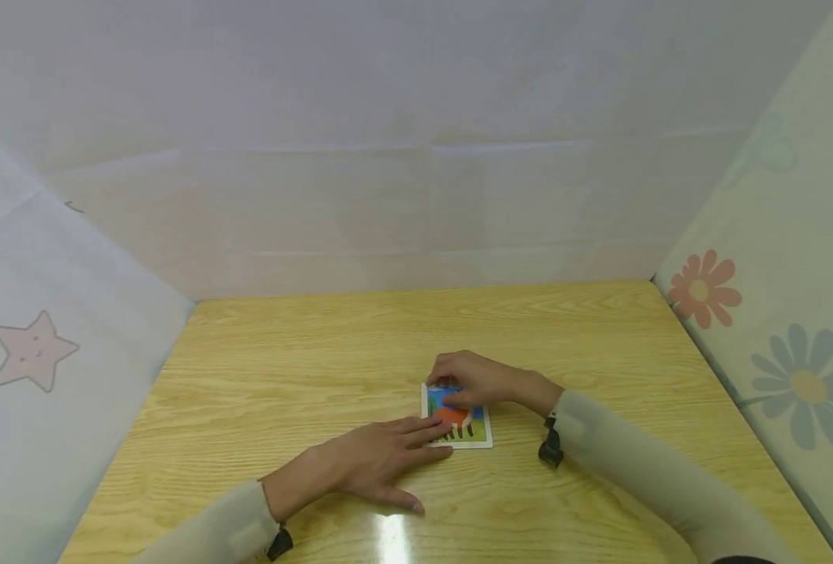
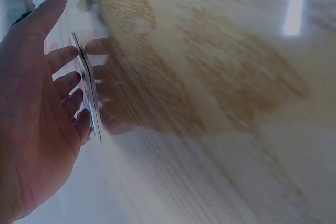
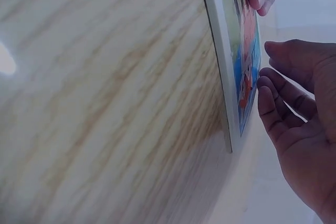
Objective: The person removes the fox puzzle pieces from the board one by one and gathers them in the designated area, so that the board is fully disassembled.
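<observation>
A small, thin picture board point(image 1: 481, 432) with a white border lies flat on the wooden table, showing an orange animal with dark legs on blue and green. My left hand point(image 1: 381, 458) is stretched out from the left, its fingertips resting on the board's lower left part, thumb spread apart. Over the upper part of the board is my right hand point(image 1: 476, 377), fingers bent at the far left corner and thumb above the picture. In the right wrist view, thumb and fingers of the right hand point(image 3: 304, 103) stand apart with nothing visible between them. The board point(image 2: 90, 85) appears edge-on in the left wrist view.
The wooden table point(image 1: 268, 376) reaches back to a pale cloth wall point(image 1: 416, 211). Side cloths stand at the left, with a pink star point(image 1: 34, 351), and at the right, with printed flowers point(image 1: 807, 386). Light glares off the table's front.
</observation>
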{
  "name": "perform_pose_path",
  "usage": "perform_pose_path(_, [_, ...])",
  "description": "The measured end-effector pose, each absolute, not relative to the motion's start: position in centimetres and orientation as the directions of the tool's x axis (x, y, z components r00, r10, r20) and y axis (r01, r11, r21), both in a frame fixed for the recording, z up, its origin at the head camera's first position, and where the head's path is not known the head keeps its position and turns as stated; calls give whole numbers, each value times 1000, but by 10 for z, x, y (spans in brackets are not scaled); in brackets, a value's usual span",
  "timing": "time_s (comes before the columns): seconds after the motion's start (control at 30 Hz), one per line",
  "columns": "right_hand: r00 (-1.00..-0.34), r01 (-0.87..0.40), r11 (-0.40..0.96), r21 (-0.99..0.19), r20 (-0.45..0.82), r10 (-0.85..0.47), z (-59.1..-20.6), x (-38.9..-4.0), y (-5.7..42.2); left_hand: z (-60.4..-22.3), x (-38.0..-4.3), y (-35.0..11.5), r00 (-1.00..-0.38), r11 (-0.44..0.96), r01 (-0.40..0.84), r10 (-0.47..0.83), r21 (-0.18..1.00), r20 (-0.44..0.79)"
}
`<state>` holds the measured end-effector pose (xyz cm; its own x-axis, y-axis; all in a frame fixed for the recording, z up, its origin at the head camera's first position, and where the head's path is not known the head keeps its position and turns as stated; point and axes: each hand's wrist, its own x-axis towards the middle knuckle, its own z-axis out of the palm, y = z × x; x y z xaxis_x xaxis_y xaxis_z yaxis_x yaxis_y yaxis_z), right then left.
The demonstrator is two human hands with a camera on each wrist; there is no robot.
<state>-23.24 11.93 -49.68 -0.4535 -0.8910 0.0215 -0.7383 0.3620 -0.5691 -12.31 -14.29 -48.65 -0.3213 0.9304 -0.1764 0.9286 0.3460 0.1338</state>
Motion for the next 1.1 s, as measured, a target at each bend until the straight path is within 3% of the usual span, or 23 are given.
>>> perform_pose_path(0.63, [-477,-703,410,-581,-43,-878,-501,-241,114,-488,-124,-140,-325,349,930,928,116,-180])
perform_pose_path(1.1, [-444,-730,378,-569,-26,-896,-502,-245,113,-488,-123,-138,-324,349,928,929,133,-181])
